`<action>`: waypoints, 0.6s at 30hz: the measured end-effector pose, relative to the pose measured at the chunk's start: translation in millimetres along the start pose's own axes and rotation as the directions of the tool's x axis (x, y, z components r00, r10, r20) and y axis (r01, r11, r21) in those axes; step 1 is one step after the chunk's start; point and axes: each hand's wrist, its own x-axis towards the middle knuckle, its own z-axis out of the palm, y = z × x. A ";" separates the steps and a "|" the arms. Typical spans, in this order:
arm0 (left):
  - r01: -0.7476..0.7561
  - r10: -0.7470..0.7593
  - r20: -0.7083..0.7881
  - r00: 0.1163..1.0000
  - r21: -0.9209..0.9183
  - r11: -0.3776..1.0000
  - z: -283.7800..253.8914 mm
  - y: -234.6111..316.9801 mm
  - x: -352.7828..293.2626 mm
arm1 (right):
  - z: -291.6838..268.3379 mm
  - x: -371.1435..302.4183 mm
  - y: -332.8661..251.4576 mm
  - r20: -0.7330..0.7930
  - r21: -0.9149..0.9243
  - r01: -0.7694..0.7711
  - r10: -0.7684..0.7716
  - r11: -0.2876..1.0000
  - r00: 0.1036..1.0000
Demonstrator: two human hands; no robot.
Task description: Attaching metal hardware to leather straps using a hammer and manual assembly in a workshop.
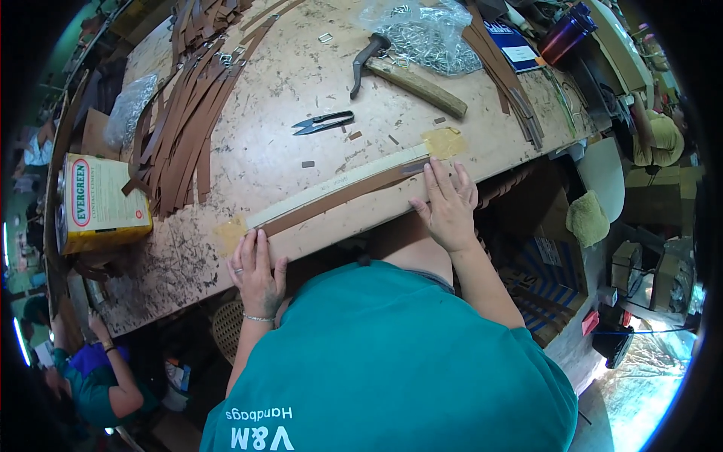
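A long brown leather strap (pixel 324 205) lies near the front edge of the worktable, alongside a pale measuring strip (pixel 339 181). Yellow tape holds the strip down at both ends. The fingers of my left hand (pixel 258 277) are stretched out, their tips resting on the strap's left end. At the other end, my right hand (pixel 449 197) lies with fingers extended and thumb apart, pressing on the strap, where a greyish section shows. Both hands lie on top of the strap rather than wrapped round it. Dark thread snips (pixel 324 122) lie beyond the strip.
A hammer (pixel 410 79) lies farther back, beside a plastic bag of metal rings (pixel 433 41). Bundled brown straps (pixel 184 124) cover the left side, near a square glue can (pixel 105 203). More straps (pixel 520 113) and a dark tumbler (pixel 568 34) are at right. A co-worker (pixel 98 377) is at lower left.
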 end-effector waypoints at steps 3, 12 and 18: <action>0.015 -0.018 -0.046 0.999 -0.054 0.998 -0.1 0.1 -2.2 | -3.2 6.9 -5.6 0.043 0.000 -0.024 0.024 1.000 0.999; 0.055 -0.057 -0.063 0.996 -0.022 0.998 -2.9 9.7 0.1 | 5.6 3.6 10.4 0.058 0.008 -0.105 0.105 0.994 0.993; 0.062 -0.079 -0.141 0.987 -0.123 0.990 0.0 -2.3 -4.5 | 8.9 4.0 9.2 0.051 0.056 -0.101 0.098 0.993 0.994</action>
